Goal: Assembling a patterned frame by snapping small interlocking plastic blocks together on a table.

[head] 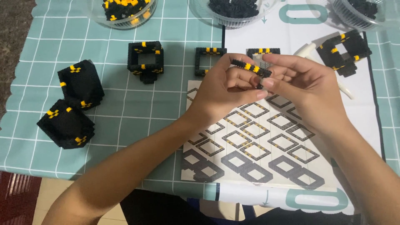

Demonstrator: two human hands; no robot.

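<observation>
1. Far left on the teal checked tablecloth [125,112]: two finished black block cubes with yellow dots, the lower cube [66,124] tilted and touching the upper cube [81,84] at one corner.
2. Along the top edge: a clear bowl of black and yellow pieces [124,11], a middle bowl of black pieces [233,12], and a third bowl [359,12] at far right, all partly cut off.
3. Further right, an open-topped black box of blocks [145,60], then a flat square frame [207,58] partly hidden behind the left hand.
4. Left hand [225,89] raised over the instruction sheet [250,141], thumb and fingers pinched shut on the left end of a short black strip with yellow studs [251,68].
5. Strip held in the air above the top of the sheet, between both hands, tilted slightly down to the right.
6. Right hand [306,89] closed on the strip's right end, fingertips meeting those of the left hand.
7. Behind the fingers, a second frame [262,51], mostly hidden.
8. Far right: a partly built black box [343,52] lying tilted on a white tool [306,50].
</observation>
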